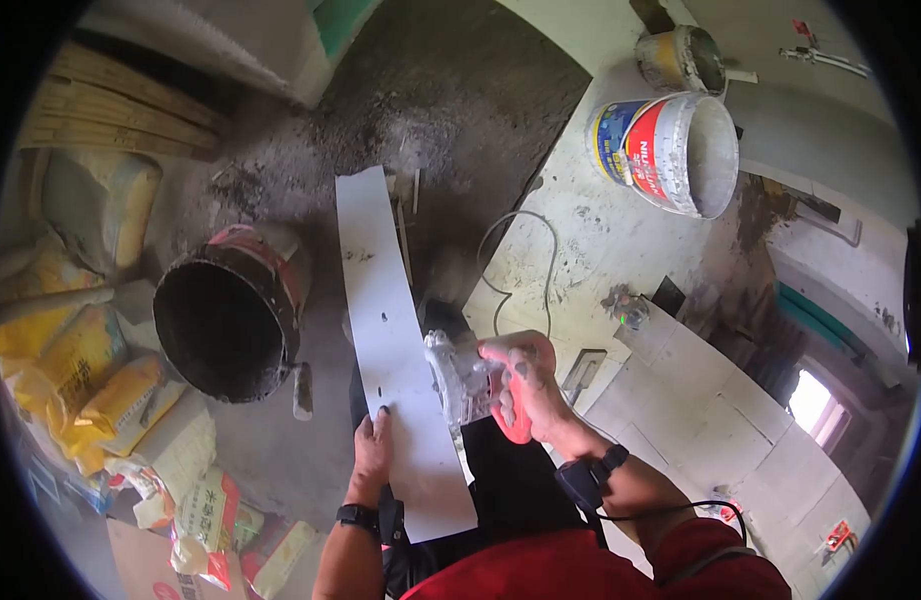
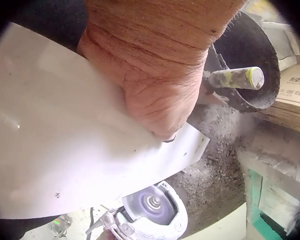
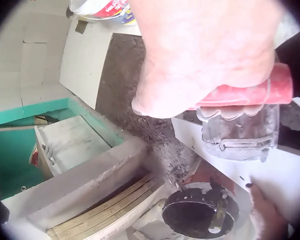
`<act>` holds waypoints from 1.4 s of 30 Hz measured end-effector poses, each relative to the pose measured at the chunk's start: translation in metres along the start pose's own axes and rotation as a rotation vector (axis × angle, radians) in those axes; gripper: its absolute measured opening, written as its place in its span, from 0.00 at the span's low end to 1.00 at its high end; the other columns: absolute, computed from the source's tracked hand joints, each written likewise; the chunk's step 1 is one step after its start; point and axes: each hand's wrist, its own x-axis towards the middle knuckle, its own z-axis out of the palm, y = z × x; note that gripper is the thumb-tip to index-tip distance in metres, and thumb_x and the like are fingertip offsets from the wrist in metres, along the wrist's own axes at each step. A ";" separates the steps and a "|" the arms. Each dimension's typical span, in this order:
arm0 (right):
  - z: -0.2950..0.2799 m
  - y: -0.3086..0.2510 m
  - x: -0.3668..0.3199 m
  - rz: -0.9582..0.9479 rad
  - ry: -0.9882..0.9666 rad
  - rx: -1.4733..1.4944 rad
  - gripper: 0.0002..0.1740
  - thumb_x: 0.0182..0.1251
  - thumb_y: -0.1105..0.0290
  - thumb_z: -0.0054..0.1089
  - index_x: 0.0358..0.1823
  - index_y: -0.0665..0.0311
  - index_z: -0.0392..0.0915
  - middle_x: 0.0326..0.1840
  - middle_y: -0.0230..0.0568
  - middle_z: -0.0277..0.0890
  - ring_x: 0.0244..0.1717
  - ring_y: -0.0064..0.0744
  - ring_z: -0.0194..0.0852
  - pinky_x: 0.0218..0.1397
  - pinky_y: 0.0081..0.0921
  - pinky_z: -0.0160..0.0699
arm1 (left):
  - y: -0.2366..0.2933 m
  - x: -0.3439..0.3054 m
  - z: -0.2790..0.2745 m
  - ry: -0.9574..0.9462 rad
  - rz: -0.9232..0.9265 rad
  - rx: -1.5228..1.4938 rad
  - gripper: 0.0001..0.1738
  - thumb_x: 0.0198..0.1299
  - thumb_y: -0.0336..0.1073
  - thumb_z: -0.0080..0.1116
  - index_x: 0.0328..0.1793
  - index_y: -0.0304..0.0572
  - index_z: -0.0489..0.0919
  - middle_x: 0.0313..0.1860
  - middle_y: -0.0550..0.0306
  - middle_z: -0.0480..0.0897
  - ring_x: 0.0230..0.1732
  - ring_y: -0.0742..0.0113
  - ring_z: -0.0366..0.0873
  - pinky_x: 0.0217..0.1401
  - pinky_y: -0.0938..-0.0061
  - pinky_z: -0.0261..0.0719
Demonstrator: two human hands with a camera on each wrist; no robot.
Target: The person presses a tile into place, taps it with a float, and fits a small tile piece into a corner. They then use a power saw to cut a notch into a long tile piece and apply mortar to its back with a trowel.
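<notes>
A long white tile strip (image 1: 391, 330) lies across the person's lap. The left hand (image 1: 374, 447) grips its left edge, thumb on top. In the left wrist view the left hand (image 2: 157, 100) bends over the strip (image 2: 65, 135). The right hand (image 1: 534, 390) holds the red handle of a dusty cutting tool (image 1: 466, 378) beside the strip's right edge. The tool's round blade (image 2: 151, 204) shows in the left wrist view, close to the edge; whether it touches is unclear. In the right wrist view the right hand (image 3: 205, 55) wraps the red handle (image 3: 240, 95).
A dark mortar bucket (image 1: 221, 330) stands left, with yellow bags (image 1: 81, 380) beyond it. A white paint bucket (image 1: 671, 155) stands on pale tiles at upper right, another bucket (image 1: 681, 60) behind. A cable (image 1: 553, 270) loops over the floor. Stacked boards (image 1: 121, 105) lie upper left.
</notes>
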 end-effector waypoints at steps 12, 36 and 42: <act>-0.005 -0.015 0.011 -0.001 0.038 0.095 0.34 0.76 0.41 0.33 0.66 0.61 0.70 0.43 0.34 0.73 0.18 0.19 0.62 0.27 0.23 0.70 | 0.006 -0.005 -0.003 -0.016 0.071 -0.041 0.25 0.74 0.49 0.44 0.53 0.28 0.76 0.37 0.61 0.79 0.36 0.75 0.72 0.39 0.76 0.73; -0.007 -0.111 0.200 -0.105 0.139 0.601 0.25 0.71 0.41 0.31 0.34 0.56 0.63 0.22 0.29 0.58 0.22 0.29 0.56 0.28 0.36 0.61 | 0.005 -0.003 0.005 -0.056 -0.253 -0.461 0.26 0.72 0.52 0.50 0.58 0.34 0.75 0.46 0.56 0.82 0.44 0.70 0.80 0.48 0.75 0.80; -0.013 -0.113 0.155 -0.179 -0.019 0.329 0.33 0.72 0.36 0.28 0.53 0.55 0.72 0.27 0.31 0.61 0.23 0.28 0.59 0.25 0.35 0.63 | 0.018 -0.006 0.012 0.027 -0.234 -0.355 0.27 0.70 0.53 0.54 0.58 0.35 0.76 0.46 0.57 0.82 0.44 0.70 0.80 0.50 0.75 0.79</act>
